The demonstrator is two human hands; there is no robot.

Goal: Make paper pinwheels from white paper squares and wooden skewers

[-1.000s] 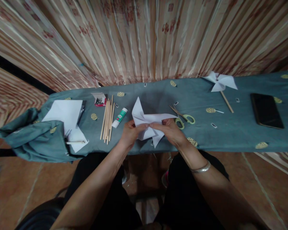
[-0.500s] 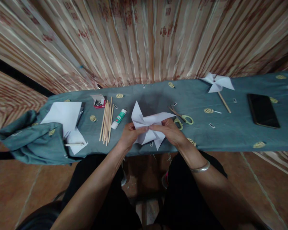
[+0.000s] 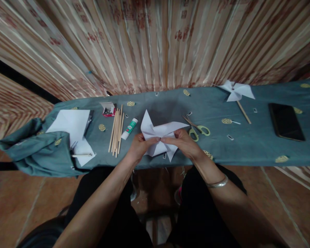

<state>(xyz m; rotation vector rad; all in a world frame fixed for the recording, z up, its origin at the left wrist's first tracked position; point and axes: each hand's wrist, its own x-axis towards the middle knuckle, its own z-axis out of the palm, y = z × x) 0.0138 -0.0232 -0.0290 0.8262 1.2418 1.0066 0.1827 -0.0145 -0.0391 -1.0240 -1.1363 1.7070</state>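
Note:
A white paper pinwheel (image 3: 162, 130) is held between both hands over the front of the table. My left hand (image 3: 142, 144) grips its left side, with the thumb pressed at the centre. From the right, my right hand (image 3: 183, 140) pinches it too, its thumb tip meeting the left one at the middle. The other fingers of both hands are hidden beneath the paper. Scissors (image 3: 197, 128) with pale green handles lie just right of the pinwheel. To the left rest a green and white glue stick (image 3: 129, 128) and a bundle of wooden sticks (image 3: 116, 131).
A small red box (image 3: 109, 109) of metal pieces stands open behind the sticks. White paper sheets (image 3: 73, 121) lie at the left beside bunched cloth (image 3: 46, 151). At the right are another pinwheel (image 3: 237, 91) on a stick and a black phone (image 3: 286, 121). A curtain (image 3: 155, 48) hangs behind.
Both hands keep their hold on the pinwheel, with the thumb tips still at its centre. The view has shifted slightly, so the things on the table appear a little farther right.

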